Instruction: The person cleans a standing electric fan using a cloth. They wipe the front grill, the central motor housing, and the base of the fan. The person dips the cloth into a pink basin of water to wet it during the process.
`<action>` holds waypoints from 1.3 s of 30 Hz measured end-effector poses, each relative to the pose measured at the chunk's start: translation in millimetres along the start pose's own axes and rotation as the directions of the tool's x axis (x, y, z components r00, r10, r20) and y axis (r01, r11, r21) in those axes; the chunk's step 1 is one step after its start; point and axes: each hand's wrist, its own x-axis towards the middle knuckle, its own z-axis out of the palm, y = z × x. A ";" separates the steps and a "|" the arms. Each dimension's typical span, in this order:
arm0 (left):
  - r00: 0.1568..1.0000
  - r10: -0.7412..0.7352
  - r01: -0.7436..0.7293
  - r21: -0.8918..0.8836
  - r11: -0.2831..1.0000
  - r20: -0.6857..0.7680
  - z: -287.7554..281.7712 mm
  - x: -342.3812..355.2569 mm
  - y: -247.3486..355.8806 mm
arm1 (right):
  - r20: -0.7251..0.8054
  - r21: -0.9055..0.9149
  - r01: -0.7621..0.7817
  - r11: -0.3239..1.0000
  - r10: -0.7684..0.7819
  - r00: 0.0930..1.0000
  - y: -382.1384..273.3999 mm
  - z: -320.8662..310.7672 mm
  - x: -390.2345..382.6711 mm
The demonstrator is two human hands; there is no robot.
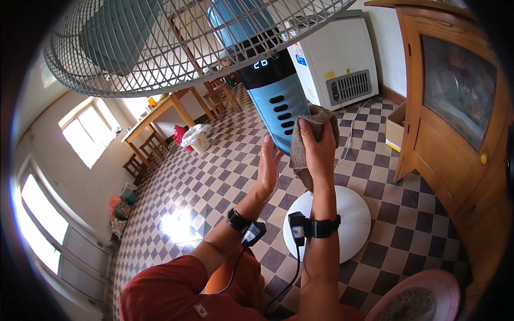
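A standing fan with a wire grille [160,64] has a blue column [259,99] with a black lit display and a row of dark buttons. My right hand [319,152] grips a brown fluffy cloth [327,123] against the column's right side, thumb up. My left hand [266,166] is at the column's lower left, fingers extended upward beside it, partly hidden behind it. Below my hands is the fan's round white base [356,222].
A white freezer [348,53] stands behind the fan. A wooden cabinet [439,155] and cardboard box [396,120] are at right, a pink basin [444,291] at lower right. At left are a wooden table [152,112], stools and a bucket [199,142].
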 end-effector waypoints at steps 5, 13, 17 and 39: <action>0.999 -0.011 0.011 0.001 1.000 0.043 -7.0 1.3 -5.8 | 0.056 0.075 -0.002 0.997 -0.002 0.998 -7.2 -0.9 3.8; 0.997 -0.072 0.071 0.036 0.997 0.022 -10.1 0.0 -16.4 | 0.024 -0.098 0.022 0.995 -0.020 1.000 -31.5 9.9 29.3; 0.993 -0.111 0.107 0.080 0.991 0.051 -12.9 0.7 -16.4 | 0.037 -0.120 0.131 0.984 -0.128 0.991 -62.3 31.3 62.8; 0.996 -0.058 0.054 0.070 0.996 0.061 -13.1 -1.0 -20.9 | 0.108 -0.137 0.294 0.946 -0.281 0.954 -67.3 45.7 79.8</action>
